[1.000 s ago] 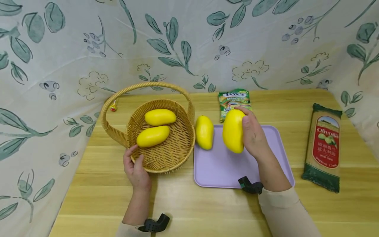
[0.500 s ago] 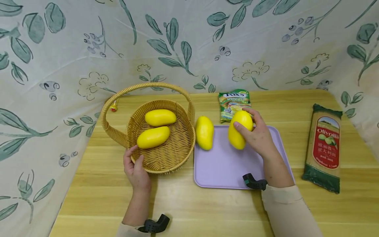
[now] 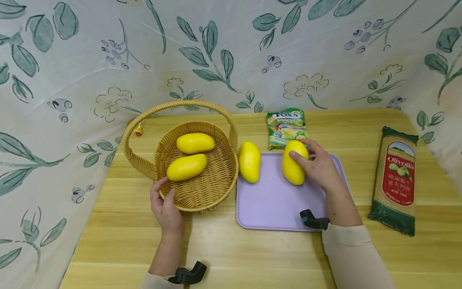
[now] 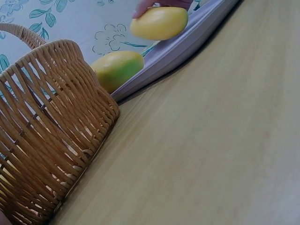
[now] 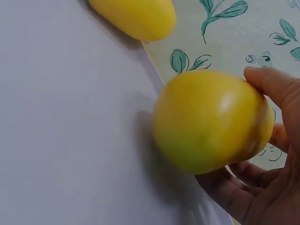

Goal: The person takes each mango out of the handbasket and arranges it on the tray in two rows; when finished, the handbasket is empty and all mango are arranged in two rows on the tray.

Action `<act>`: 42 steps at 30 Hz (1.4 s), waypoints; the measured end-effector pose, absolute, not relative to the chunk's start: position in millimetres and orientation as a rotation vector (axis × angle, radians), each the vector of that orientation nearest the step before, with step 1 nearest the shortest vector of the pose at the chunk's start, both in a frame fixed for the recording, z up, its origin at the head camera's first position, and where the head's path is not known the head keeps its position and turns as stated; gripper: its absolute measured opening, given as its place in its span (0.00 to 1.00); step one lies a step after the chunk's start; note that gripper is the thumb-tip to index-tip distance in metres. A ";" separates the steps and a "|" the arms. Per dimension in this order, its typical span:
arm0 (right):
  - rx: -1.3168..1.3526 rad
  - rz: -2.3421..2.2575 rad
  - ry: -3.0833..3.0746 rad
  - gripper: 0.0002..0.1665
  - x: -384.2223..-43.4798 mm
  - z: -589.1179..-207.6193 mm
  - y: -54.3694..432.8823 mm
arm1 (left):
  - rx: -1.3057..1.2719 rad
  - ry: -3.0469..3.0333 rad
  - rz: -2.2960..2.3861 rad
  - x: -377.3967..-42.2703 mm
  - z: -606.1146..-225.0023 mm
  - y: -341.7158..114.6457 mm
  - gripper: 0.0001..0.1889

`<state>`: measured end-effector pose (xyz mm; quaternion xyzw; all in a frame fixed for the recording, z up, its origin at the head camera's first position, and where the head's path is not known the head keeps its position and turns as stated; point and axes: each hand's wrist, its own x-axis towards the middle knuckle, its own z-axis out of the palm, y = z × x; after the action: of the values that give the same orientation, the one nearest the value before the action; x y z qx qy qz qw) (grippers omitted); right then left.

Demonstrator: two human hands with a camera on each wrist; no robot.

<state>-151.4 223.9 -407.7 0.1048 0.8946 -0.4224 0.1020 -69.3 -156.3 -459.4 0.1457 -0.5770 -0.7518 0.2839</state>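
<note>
My right hand holds a yellow mango close over the lilac tray, thumb on one side and fingers on the other. In the right wrist view, that mango shows a greenish lower end and casts a shadow on the tray. My left hand grips the near left rim of a round wicker basket with a tall arched handle. Inside the basket lie two mangoes, one at the back and one nearer. Another mango rests at the tray's left edge, beside the basket.
Behind the tray lies a green Fox's candy bag. A pack of spaghetti is on the wooden table to the right. A small red and yellow item sits behind the basket's handle. Leaf-patterned cloth hangs along the back.
My right hand has carried its mango to the right and lowered it toward the tray, its thumb now across the mango's front. The left hand and basket have stayed in place.
</note>
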 end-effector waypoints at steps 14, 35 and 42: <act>0.333 -1.152 2.706 0.46 -154.1 -413.1 227.8 | 0.393 -1.547 -2.008 -69.5 -459.2 -156.8 0.20; 0.309 -1.120 2.742 0.43 -154.1 -413.5 226.9 | 0.385 -1.548 -2.015 -69.9 -458.8 -156.3 0.20; 0.278 -1.161 2.771 0.43 -150.8 -408.9 228.8 | 0.374 -1.539 -2.011 -69.9 -459.0 -156.1 0.19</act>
<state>-150.8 228.8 -408.9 0.0918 0.9166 -0.3840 0.0622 -69.9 -156.1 -459.0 0.1400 -0.5760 -0.7525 0.2870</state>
